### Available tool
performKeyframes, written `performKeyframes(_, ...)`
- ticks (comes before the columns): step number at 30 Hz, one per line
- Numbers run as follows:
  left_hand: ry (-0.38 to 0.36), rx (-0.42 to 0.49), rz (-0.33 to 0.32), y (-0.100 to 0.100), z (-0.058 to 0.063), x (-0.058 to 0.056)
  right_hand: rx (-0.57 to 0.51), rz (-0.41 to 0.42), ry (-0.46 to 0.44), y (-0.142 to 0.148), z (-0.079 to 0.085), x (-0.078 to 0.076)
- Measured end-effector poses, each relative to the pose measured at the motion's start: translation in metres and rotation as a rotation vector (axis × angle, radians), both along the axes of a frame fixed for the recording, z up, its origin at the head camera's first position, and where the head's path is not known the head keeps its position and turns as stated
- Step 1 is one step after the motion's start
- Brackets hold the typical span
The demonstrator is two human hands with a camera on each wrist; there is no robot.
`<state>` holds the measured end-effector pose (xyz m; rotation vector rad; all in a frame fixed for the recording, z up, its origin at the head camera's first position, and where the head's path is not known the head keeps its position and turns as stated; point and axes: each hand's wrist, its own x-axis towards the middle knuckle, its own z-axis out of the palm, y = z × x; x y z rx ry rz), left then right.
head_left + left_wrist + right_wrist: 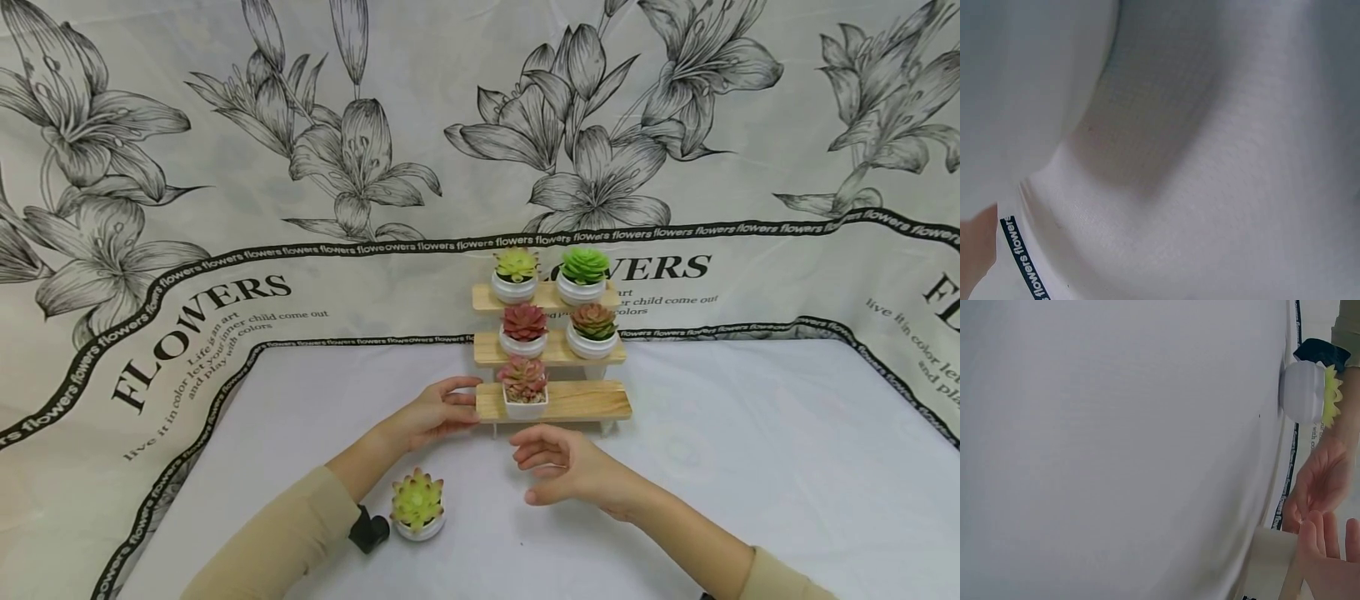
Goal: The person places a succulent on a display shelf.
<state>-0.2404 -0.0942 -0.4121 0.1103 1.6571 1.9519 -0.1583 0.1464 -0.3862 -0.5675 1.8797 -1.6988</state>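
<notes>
My left hand (437, 414) is at the left end of a three-step wooden plant stand (585, 402), its fingers gripping the end of the lowest board. In front of that board hovers my right hand (573, 468), holding nothing, fingers loosely bent. A pink succulent (525, 387) in a square white pot stands on the lowest step. On the middle step are a dark red succulent (523, 329) and a red-green one (592, 329). The top step bears a yellow-green succulent (515, 273) and a bright green one (583, 275), in round white pots.
A yellow-green potted succulent with reddish tips (417, 504) stands on the white tablecloth (720, 467), near the left forearm and its black wrist device (369, 529). Behind the stand hangs a flower-printed cloth (405, 292). The left wrist view is mostly white cloth and shadow.
</notes>
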Motion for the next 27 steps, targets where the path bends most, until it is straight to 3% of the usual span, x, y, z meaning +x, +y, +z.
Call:
performKeyframes(11,0.013,0.005,-0.01,0.0,0.001,0.0,0.002,0.062,-0.048,-0.033,-0.009,0.002)
performKeyframes(27,0.023,0.025,-0.007,0.0,0.0,0.001,0.033,0.101,0.007,-0.071,-0.017,-0.002)
